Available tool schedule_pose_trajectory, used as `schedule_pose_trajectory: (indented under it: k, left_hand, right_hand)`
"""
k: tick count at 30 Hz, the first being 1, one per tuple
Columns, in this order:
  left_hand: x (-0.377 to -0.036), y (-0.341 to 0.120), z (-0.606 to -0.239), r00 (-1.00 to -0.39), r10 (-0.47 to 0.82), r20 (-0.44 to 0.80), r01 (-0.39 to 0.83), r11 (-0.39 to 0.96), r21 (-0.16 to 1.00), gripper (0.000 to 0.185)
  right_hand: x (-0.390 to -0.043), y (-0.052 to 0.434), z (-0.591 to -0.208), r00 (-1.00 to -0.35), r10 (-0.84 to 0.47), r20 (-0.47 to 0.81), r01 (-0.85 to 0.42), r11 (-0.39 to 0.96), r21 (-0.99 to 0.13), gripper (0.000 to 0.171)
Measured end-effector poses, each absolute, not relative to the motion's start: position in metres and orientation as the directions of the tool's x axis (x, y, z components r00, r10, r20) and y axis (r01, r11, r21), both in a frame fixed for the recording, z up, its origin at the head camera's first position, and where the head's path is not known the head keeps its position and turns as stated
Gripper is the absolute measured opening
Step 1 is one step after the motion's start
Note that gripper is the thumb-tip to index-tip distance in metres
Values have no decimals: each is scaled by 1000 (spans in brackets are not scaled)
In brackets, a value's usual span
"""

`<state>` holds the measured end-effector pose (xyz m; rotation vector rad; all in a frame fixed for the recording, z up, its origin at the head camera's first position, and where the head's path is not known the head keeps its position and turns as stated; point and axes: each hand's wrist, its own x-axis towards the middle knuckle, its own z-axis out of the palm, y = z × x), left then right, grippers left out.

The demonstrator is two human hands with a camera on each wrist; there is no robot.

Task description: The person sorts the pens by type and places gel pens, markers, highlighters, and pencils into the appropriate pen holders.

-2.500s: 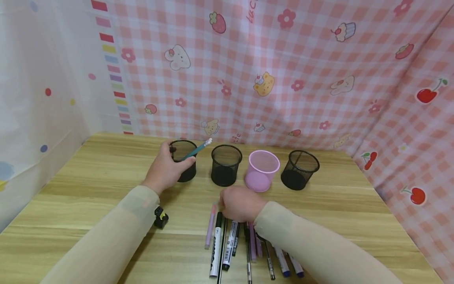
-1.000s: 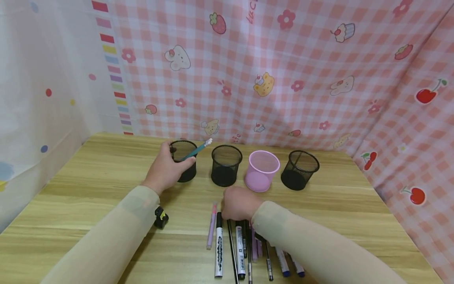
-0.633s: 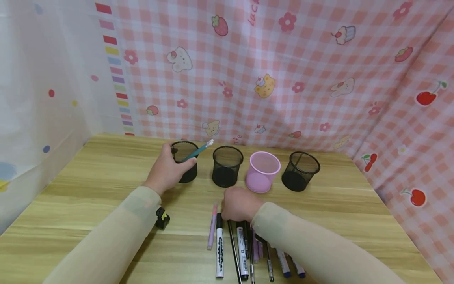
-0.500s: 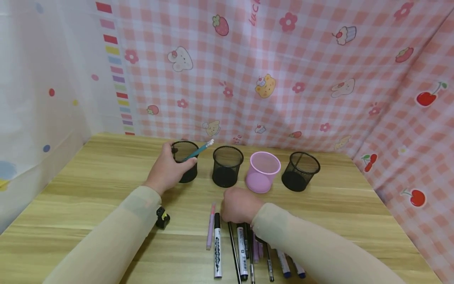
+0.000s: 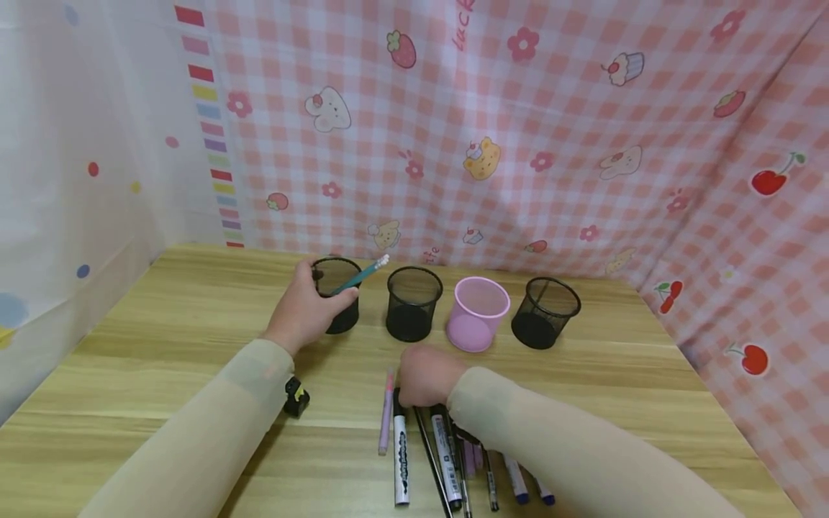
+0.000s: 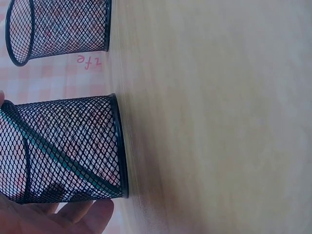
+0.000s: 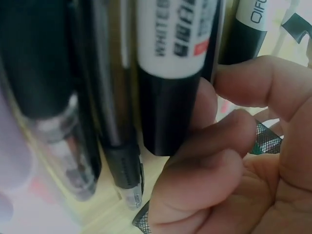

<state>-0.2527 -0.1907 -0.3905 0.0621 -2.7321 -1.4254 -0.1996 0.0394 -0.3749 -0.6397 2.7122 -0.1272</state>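
My left hand [image 5: 303, 308] grips the leftmost black mesh cup [image 5: 338, 291], which holds a slanted teal pencil [image 5: 361, 275]. In the left wrist view the cup [image 6: 68, 146] fills the left side, the pencil [image 6: 58, 156] shows through its mesh, and my fingers [image 6: 73, 214] curl below it. My right hand [image 5: 422, 375] sits on the top ends of a row of pens and markers [image 5: 447, 460] lying on the table. In the right wrist view its curled fingers [image 7: 214, 146] and thumb pinch the black cap of a whiteboard marker [image 7: 168, 107].
Right of the held cup stand a second black mesh cup [image 5: 413, 302], a pink cup [image 5: 478, 313] and a third black mesh cup [image 5: 544, 313]. A pink pen [image 5: 387, 411] lies left of the row. A small black-and-yellow object [image 5: 294, 397] rests by my left sleeve. Patterned cloth walls the wooden table [image 5: 162, 338].
My right hand has slid a little to the left over the pen tips, and the markers under it have shifted and fanned slightly. My left hand stays on the cup.
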Motion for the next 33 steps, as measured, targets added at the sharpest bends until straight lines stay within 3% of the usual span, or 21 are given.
schedule_pose_trajectory:
  k: [5, 11, 15, 23, 28, 33]
  left_hand:
    - [-253, -192, -391, -998, -64, 29, -13, 573, 819, 106]
    - [-252, -192, -392, -997, -64, 33, -10, 574, 819, 105]
    - [-253, -192, -392, -997, -64, 32, -11, 571, 821, 105]
    - [-254, -191, -391, -997, -64, 34, -9, 578, 816, 103]
    - [-254, -191, -389, -997, -66, 37, -9, 588, 809, 105]
    - [-253, -191, -389, -997, -68, 25, -20, 585, 810, 103]
  right_hand:
    - [-200, 36, -376, -835, -430, -343, -393, 903, -175, 45]
    - [-206, 37, -379, -839, -444, -314, -401, 895, -195, 28]
    - [-210, 40, -374, -853, -451, -262, -379, 881, -284, 20]
    - [-210, 49, -358, -901, -390, -190, -223, 793, -567, 14]
    - [-210, 56, -353, -920, -392, -15, -274, 669, -691, 17]
    - [-208, 63, -345, -891, -389, 235, -412, 471, -780, 19]
